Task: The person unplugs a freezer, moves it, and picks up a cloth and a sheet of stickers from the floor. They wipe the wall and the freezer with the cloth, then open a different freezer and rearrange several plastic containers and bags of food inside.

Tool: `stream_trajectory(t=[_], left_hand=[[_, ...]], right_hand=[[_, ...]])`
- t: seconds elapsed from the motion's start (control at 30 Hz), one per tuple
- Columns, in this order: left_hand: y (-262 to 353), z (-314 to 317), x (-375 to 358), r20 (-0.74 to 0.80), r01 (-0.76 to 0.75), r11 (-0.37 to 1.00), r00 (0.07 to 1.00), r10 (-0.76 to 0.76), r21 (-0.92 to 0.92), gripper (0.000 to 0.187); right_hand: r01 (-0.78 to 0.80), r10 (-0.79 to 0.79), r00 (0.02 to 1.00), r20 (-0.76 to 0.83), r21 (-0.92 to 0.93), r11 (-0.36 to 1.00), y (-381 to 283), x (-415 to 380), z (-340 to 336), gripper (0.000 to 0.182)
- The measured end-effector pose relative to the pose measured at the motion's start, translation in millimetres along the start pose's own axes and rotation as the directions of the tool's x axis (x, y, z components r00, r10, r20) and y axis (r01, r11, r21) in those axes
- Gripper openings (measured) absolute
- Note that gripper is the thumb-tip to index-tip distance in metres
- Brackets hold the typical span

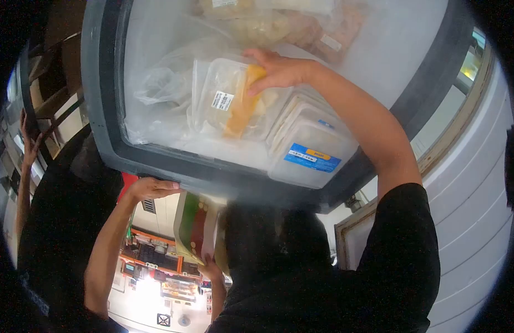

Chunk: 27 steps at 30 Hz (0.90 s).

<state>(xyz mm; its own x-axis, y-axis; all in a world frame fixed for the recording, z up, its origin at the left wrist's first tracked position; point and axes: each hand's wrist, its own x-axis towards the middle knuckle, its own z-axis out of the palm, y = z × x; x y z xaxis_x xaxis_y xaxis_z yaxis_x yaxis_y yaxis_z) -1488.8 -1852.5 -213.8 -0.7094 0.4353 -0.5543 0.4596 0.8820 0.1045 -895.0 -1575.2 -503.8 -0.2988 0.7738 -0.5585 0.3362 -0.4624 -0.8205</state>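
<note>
My right hand (276,70) reaches into a chest freezer. Its thumb and fingers close round the upper edge of a clear plastic food tub (215,119) with a white label and a yellow band. Beside this tub stand several lidded plastic tubs (318,139), the front one with a blue and orange label. My left hand (152,190) lies against the outside of the grey freezer rim (212,173), its visible fingers stretched out. Some of its fingertips are hidden at the rim.
Cloudy plastic bags (162,83) and bagged frozen food (268,28) lie in the freezer. Below the rim, another person's hand (211,271) seems to hold a green and red package (198,227). A further hand (30,141) shows at far left. White panelling (468,183) stands at right.
</note>
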Motion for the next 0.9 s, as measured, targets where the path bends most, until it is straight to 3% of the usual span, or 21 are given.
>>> stream_trajectory(t=[0.03,0.1,0.17,0.23,0.37,0.43,0.47,0.53,0.57,0.6,0.63,0.67,0.7,0.73,0.77,0.8,0.83,0.9], left_hand=[[-14.4,-5.1,9.0,0.007,0.034,0.999,0.999,-0.034,-0.03,0.052],[-4.7,-2.5,8.7,0.003,0.02,0.999,1.0,-0.02,0.039,0.053],[4.9,2.6,0.2,-0.001,0.008,0.994,1.0,-0.008,0.106,0.054],[11.0,13.9,-3.8,-0.107,-0.248,0.967,0.961,0.254,0.064,0.04],[-64.8,-11.8,45.5,-0.056,-0.229,0.968,0.97,0.236,0.106,0.044],[-74.5,-17.5,53.3,0.034,-0.081,0.997,0.996,0.081,0.008,0.06],[-64.9,-11.5,48.2,0.066,-0.029,0.999,0.997,0.03,-0.025,0.068],[-29.9,3.9,24.2,0.148,-0.369,0.928,0.917,0.371,-0.045,0.069],[2.7,20.9,32.1,0.149,-0.349,0.936,0.928,0.34,0.037,0.064],[81.1,42.7,65.9,0.292,-0.17,0.984,0.945,0.149,0.048,0.06],[226.7,75.0,115.9,0.615,0.237,0.934,0.705,-0.354,0.267,0.057],[342.2,100.7,145.4,0.75,0.225,0.795,0.265,-0.606,0.563,0.055],[401.2,116.3,154.3,0.755,0.223,0.737,0.008,-0.656,0.638,0.053],[397.8,116.9,160.7,0.756,0.221,0.737,0.0,-0.654,0.638,0.053],[396.1,114.9,168.8,0.698,0.822,0.256,-0.221,-0.681,0.509,0.053],[391.9,114.0,173.4,0.711,0.937,-0.093,-0.318,-0.627,0.337,0.053],[391.1,114.6,173.1,0.715,0.881,-0.448,-0.411,-0.566,0.151,0.053],[392.5,111.9,167.3,0.713,0.923,-0.364,-0.336,-0.616,0.121,0.053]], right_hand=[[-0.006,0.006,1.0,-0.001,0.002,1.0,-10.7,-1.0,-0.4,0.092],[-0.1,0.119,0.977,0.177,-0.112,0.989,-32.9,-0.8,-12.3,0.1],[-0.111,0.117,0.987,0.108,-0.057,0.992,-26.1,-3.9,-6.7,0.1],[-0.115,0.115,0.993,0.032,-0.008,0.993,-26.3,-6.4,-7.1,0.1],[-0.046,0.049,0.998,0.043,-0.065,0.997,-41.4,-22.1,-9.5,0.102],[0.007,-0.004,0.997,0.075,-0.037,0.999,-36.5,-21.6,-11.6,0.104],[-0.033,0.024,0.989,0.149,0.058,0.998,-29.5,-14.6,-16.8,0.106],[-0.077,0.042,0.974,0.223,0.149,0.986,-26.0,-6.4,-21.2,0.107],[-0.119,0.074,0.965,0.252,0.166,0.979,-27.2,-2.5,-23.9,0.11],[-0.161,0.106,0.953,0.283,0.181,0.97,-27.8,2.5,-25.8,0.114],[-0.161,0.107,0.953,0.284,0.175,0.971,-22.3,10.3,-21.4,0.114],[-0.113,0.045,0.958,0.284,0.226,0.968,-11.1,20.4,-12.9,0.117],[-0.066,-0.014,0.959,0.282,0.273,0.96,-2.8,27.3,-8.6,0.121],[-0.073,-0.006,0.959,0.283,0.267,0.961,-6.4,28.0,-13.3,0.121],[-0.017,-0.061,0.951,0.303,0.249,0.968,-15.7,25.0,-19.8,0.123],[0.039,-0.117,0.938,0.325,0.238,0.971,-19.1,24.4,-19.4,0.124],[0.028,-0.11,0.939,0.327,0.244,0.969,-15.0,28.9,-14.0,0.124],[-0.057,-0.099,0.915,0.39,0.37,0.927,-5.6,40.5,-8.3,0.122]])
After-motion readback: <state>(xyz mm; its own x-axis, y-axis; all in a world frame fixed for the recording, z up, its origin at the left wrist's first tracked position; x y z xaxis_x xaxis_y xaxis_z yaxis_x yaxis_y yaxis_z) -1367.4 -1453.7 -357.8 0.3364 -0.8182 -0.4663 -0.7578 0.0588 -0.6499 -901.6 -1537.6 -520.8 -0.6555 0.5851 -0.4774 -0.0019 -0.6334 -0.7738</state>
